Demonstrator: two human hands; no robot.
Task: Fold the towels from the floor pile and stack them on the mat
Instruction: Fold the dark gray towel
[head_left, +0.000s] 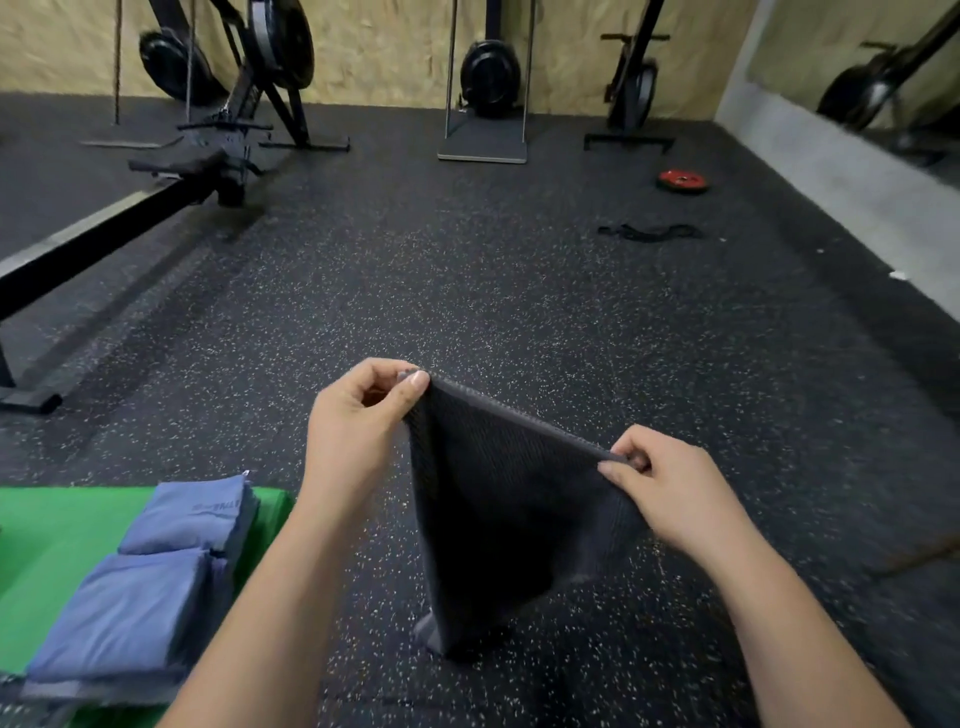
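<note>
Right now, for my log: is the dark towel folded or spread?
Dark towel hangs spread: left hand and right hand pinch its top corners; lower end touches floor.

Dark grey towel (514, 519): ribbed, matt cloth with a stitched hem. Folded blue towels (150, 587): smooth, fine-woven cloth, matt. Green mat (47, 525): smooth, slight sheen. Floor (467, 270): black speckled rubber, grainy, matt. Back wall (384, 47): rough chipboard.
</note>
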